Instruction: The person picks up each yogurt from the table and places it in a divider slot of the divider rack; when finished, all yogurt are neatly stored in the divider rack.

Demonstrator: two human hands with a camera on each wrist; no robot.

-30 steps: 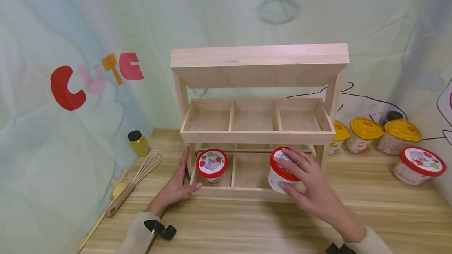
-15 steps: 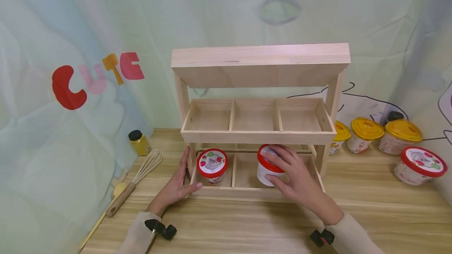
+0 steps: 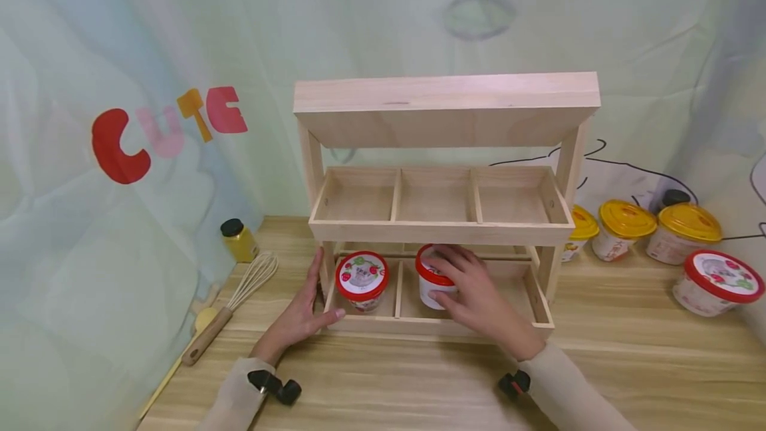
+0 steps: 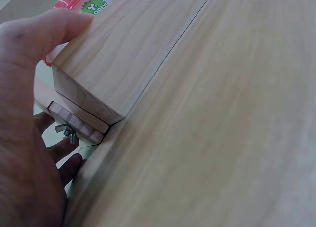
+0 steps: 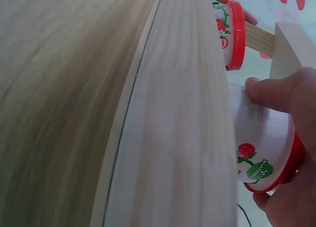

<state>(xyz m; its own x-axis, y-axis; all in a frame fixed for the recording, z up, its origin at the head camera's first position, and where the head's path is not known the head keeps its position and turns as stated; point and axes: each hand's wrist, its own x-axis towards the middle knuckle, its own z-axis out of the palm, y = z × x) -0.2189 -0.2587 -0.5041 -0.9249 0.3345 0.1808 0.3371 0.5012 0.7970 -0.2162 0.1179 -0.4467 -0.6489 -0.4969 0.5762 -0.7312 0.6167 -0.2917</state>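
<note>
A white tub [image 3: 428,292] with a red lid is in the middle compartment of the wooden rack's lower tray [image 3: 491,328]. My right hand [image 3: 481,298] grips it by the lid and side, thumb on its white wall in the right wrist view. Strawberries are printed on the tub [image 5: 259,143]. A matching strawberry tub [image 3: 362,278] sits upright in the left compartment. At the tray's left front corner rests my left hand [image 3: 297,318], its thumb on the front edge and its fingers stretched along the side. Below the left wrist view's thumb, a wing nut [image 4: 67,131] shows on the rack.
The rack's upper tray [image 3: 439,233] overhangs the lower one, under a slanted board [image 3: 445,95]. Yellow-lidded tubs [image 3: 625,228] and another red-lidded tub [image 3: 718,281] stand at right. A whisk [image 3: 230,308] and a small yellow jar [image 3: 238,239] lie and stand at left.
My right hand has moved left with the tub, from above the right compartment's front edge into the middle compartment. The left hand stays at the tray's corner.
</note>
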